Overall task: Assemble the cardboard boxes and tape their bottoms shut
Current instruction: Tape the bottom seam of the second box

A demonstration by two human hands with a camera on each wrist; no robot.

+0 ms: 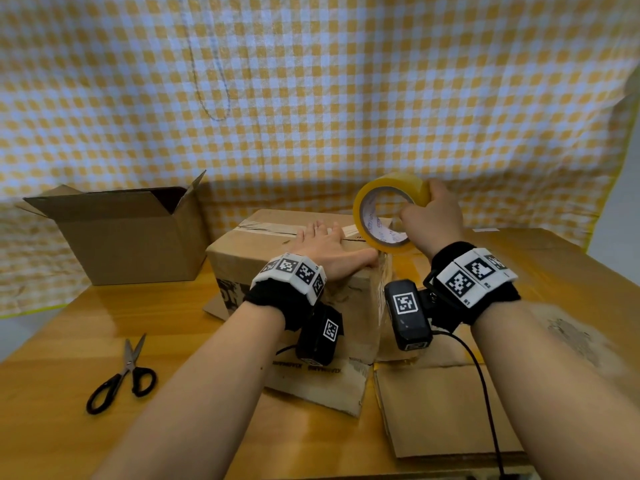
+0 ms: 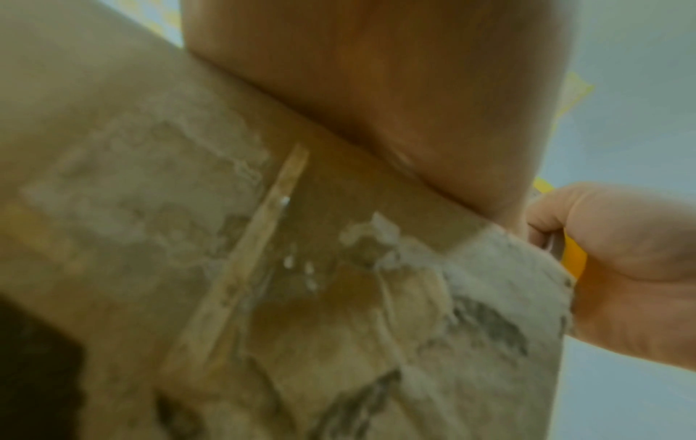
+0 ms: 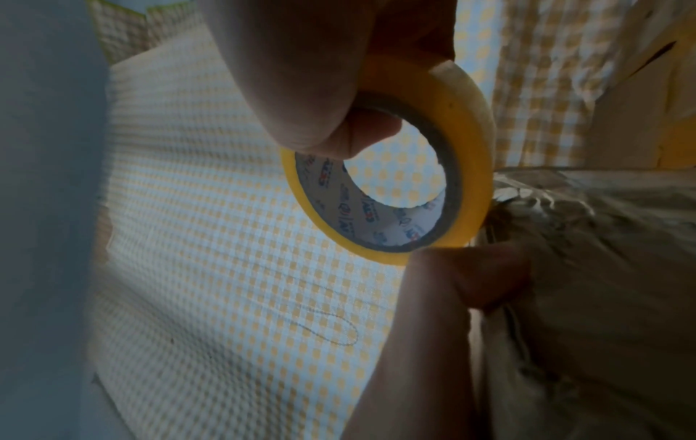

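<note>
A brown cardboard box point(image 1: 263, 251) stands bottom-up in the middle of the wooden table, its seam showing old tape. My left hand point(image 1: 329, 249) lies flat on its top near the right edge, fingers straight, thumb at the corner. My right hand point(image 1: 433, 216) grips a yellow tape roll point(image 1: 388, 209) held upright just over that right edge; a clear strip of tape runs from the roll down the box's right side. In the right wrist view the thumb and fingers pinch the tape roll point(image 3: 391, 178) through its core. The left wrist view shows the worn box side point(image 2: 263, 297).
A second open box point(image 1: 131, 233) stands at the back left. Black-handled scissors point(image 1: 121, 375) lie at the front left. Flattened cardboard sheets point(image 1: 443, 403) lie under and in front of the box. A yellow checked cloth point(image 1: 311, 98) hangs behind.
</note>
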